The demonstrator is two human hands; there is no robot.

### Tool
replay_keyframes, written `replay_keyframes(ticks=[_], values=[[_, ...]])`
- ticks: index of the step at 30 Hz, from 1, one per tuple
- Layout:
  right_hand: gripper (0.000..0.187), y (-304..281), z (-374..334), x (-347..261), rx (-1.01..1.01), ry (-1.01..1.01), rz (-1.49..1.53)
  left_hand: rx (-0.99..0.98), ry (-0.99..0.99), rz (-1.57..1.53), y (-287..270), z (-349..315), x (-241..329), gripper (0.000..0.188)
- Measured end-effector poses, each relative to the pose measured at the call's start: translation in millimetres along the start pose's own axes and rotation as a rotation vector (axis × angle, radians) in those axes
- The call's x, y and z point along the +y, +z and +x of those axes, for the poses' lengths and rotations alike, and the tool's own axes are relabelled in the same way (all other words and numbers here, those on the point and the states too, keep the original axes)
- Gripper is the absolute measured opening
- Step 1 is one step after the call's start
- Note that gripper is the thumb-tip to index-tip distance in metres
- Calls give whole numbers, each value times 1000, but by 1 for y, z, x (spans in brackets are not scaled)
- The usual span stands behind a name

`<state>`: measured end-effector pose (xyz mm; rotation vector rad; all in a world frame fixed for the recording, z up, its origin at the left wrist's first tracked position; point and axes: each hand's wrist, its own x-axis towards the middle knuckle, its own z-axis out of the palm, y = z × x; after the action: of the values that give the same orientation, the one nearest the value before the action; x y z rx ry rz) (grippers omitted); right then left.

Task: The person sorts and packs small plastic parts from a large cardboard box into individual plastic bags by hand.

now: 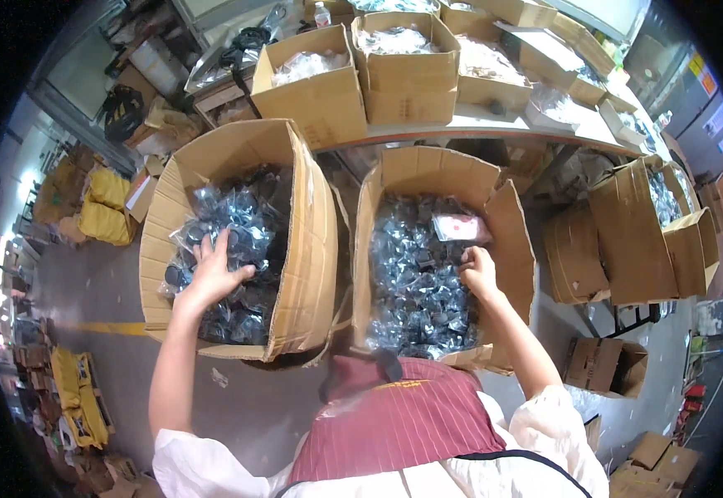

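Two large open cartons stand side by side before me, both filled with small dark parts in clear plastic bags. Over the left carton (316,274), my left hand (214,272) reaches in with fingers spread, touching the bagged dark parts (241,224). Inside the right carton (436,170), my right hand (479,272) is closed, its fingertips pressed together above the bagged parts (419,282). Whatever it may hold is hidden. Just beyond that hand, a pink-and-white packet (461,227) lies on top of the bags.
Behind the cartons runs a white table (494,122) bearing several open boxes, among them a box of clear bags (307,95). More cartons (627,241) stand at the right, with a smaller box (606,367) on the floor. Yellow sacks (104,207) lie at the left.
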<state>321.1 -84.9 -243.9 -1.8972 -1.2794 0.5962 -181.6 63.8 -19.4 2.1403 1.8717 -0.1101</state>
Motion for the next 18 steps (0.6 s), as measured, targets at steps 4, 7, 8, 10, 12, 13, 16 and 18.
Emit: replay_keyframes(ticks=[4,7,8,10,12,13,16,18], values=[[14,29,-4,45,-21,-208,-209,-170,-15,35,33,26,1,142],[16,61,3,74,-435,-160,-456,-35,80,106,63,43,8,144],[17,74,1,90,-523,-176,-525,41,148,154,70,52,13,143],[46,112,-1,114,-573,-165,-515,88,115,218,88,71,18,137],[64,145,1,104,-765,-63,-714,124,122,243,91,79,27,138],[87,162,5,88,-883,83,-696,142,82,292,93,83,18,138],[125,191,5,76,-930,282,-933,120,81,299,88,97,25,140],[130,199,2,93,-828,164,-1096,96,111,299,82,107,29,141]])
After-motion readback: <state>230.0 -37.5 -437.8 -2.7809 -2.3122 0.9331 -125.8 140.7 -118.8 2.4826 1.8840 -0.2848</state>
